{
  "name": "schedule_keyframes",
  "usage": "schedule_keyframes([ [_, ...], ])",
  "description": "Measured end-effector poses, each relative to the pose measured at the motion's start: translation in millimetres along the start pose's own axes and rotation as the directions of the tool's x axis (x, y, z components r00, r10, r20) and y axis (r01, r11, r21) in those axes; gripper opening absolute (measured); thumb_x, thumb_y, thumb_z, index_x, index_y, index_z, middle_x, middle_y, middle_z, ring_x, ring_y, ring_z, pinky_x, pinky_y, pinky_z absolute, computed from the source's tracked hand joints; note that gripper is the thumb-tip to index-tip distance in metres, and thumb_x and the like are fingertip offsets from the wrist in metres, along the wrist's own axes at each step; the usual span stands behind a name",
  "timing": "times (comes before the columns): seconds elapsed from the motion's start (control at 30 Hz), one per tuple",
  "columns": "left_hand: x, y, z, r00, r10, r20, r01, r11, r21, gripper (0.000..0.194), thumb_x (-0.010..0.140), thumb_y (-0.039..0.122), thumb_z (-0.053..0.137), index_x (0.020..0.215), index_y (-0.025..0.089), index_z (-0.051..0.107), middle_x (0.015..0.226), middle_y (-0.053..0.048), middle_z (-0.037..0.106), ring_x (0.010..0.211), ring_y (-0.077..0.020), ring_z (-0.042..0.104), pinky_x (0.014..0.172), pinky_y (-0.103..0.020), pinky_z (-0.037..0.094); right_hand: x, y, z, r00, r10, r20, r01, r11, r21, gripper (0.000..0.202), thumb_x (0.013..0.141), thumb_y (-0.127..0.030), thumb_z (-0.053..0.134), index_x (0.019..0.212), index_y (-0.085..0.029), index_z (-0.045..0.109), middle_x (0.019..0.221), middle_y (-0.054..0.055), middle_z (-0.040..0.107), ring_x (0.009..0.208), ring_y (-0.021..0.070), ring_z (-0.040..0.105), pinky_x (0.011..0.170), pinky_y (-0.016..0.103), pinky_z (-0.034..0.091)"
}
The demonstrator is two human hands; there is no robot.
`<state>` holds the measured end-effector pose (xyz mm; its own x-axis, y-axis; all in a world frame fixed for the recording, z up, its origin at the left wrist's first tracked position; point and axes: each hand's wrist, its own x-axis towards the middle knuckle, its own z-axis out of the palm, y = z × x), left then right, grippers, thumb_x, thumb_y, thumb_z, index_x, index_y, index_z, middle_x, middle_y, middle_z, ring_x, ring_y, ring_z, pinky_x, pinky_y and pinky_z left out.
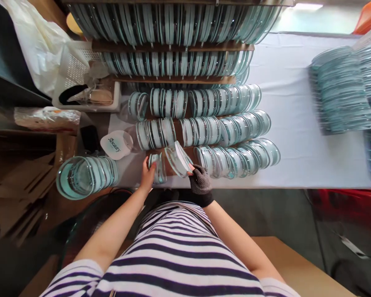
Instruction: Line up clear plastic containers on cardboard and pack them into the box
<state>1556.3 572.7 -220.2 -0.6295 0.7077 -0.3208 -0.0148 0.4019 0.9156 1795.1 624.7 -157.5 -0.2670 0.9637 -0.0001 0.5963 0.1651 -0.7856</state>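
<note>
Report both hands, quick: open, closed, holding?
Left hand: touching a short row of clear discs; grip unclear.
Right gloved hand: closed on a tilted clear disc.

I hold one round clear case [177, 161] with pale teal edges and a white layer, just left of the frame's centre line, tilted with its top leaning left. I touch the left end of a short row of similar cases [160, 170], standing on edge just left of it.

head cam, single view | from: the wearer's head, above and behind the left hand [148, 172] and right hand [200, 180] | facing: forward, steeply down | range: near | frame: both central, striped shirt [176, 255] closer than them, white table [292, 159] beyond, rightward
</note>
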Motion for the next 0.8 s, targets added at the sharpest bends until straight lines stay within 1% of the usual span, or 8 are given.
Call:
schedule_keyframes([
  [0.1,0.2,-5.4,-9.0,0.982,-0.177,-0.072,0.166,0.976,-0.139,0.050,0.089,0.056,0.059,0.124,0.019,0.062,0.131,-0.014,0.066,0.125,-0.0253,0.061,0.110,-0.043,0.045,-13.6,-0.9,-16.8,0.973,-0.230,0.016,0.224,0.925,-0.306,0.035,0.097,-0.032,0.051,0.123,-0.024,0.072,0.107,0.013,0.069,0.099,0.0265,0.061,0.083,0.038,0.051],
  [0.2,2.2,-9.2,-17.7,0.966,-0.221,-0.135,0.201,0.969,-0.143,0.052,0.089,0.060,0.057,0.116,0.016,0.065,0.125,-0.015,0.069,0.123,-0.0262,0.063,0.108,-0.043,0.047,-21.7,1.3,-16.7,0.945,-0.320,0.072,0.318,0.842,-0.437,0.034,0.098,-0.030,0.051,0.123,-0.024,0.072,0.098,0.013,0.069,0.089,0.0257,0.060,0.071,0.033,0.048],
  [0.37,0.3,-8.8,-20.2,0.967,-0.224,-0.119,0.204,0.966,-0.157,0.046,0.091,0.055,0.056,0.112,0.015,0.067,0.122,-0.015,0.070,0.119,-0.0257,0.065,0.107,-0.042,0.048,-18.7,-1.4,-2.9,0.914,-0.360,0.184,0.405,0.809,-0.426,0.035,0.096,-0.025,0.053,0.126,-0.025,0.071,0.094,0.013,0.069,0.085,0.0254,0.058,0.070,0.033,0.045],
  [0.5,-3.3,-6.0,-17.2,0.974,-0.204,-0.099,0.188,0.971,-0.149,0.046,0.094,0.052,0.053,0.120,0.017,0.065,0.131,-0.015,0.067,0.126,-0.0248,0.061,0.111,-0.042,0.044,-15.4,-5.6,-0.3,0.903,-0.376,0.208,0.429,0.801,-0.418,0.036,0.095,-0.026,0.054,0.127,-0.028,0.070,0.092,0.012,0.069,0.081,0.0245,0.058,0.068,0.033,0.044],
  [0.6,-4.2,-3.6,-20.3,0.984,-0.151,-0.100,0.138,0.982,-0.127,0.051,0.095,0.052,0.051,0.135,0.021,0.058,0.147,-0.011,0.056,0.138,-0.0223,0.050,0.117,-0.038,0.037,-17.3,-4.6,-4.4,0.910,-0.364,0.199,0.414,0.778,-0.472,0.034,0.096,-0.026,0.053,0.124,-0.027,0.072,0.092,0.012,0.070,0.084,0.0248,0.059,0.069,0.034,0.045],
  [0.7,-2.2,0.4,-26.9,0.995,0.020,-0.102,-0.019,1.000,0.011,0.054,0.096,0.056,0.046,0.138,0.022,0.057,0.154,-0.010,0.049,0.145,-0.0225,0.041,0.123,-0.038,0.028,-20.5,1.6,-8.9,0.914,-0.357,0.195,0.407,0.801,-0.440,0.032,0.096,-0.027,0.053,0.121,-0.026,0.073,0.095,0.012,0.070,0.087,0.0251,0.059,0.071,0.034,0.046],
  [0.77,-0.4,5.0,-29.0,0.992,0.115,-0.044,-0.108,0.985,0.135,0.056,0.091,0.057,0.055,0.132,0.019,0.061,0.152,-0.013,0.049,0.147,-0.0262,0.038,0.124,-0.041,0.025,-21.0,7.0,-7.9,0.934,-0.326,0.143,0.356,0.840,-0.409,0.031,0.096,-0.028,0.052,0.117,-0.023,0.074,0.096,0.013,0.070,0.087,0.0245,0.060,0.071,0.032,0.047],
  [0.8,0.0,8.2,-28.6,0.992,0.122,-0.005,-0.120,0.978,0.172,0.057,0.086,0.055,0.063,0.130,0.019,0.061,0.151,-0.014,0.049,0.147,-0.0281,0.038,0.124,-0.043,0.025,-20.3,9.0,-5.3,0.950,-0.297,0.099,0.312,0.865,-0.394,0.030,0.097,-0.029,0.051,0.112,-0.021,0.075,0.096,0.013,0.069,0.087,0.0237,0.060,0.071,0.032,0.047],
])
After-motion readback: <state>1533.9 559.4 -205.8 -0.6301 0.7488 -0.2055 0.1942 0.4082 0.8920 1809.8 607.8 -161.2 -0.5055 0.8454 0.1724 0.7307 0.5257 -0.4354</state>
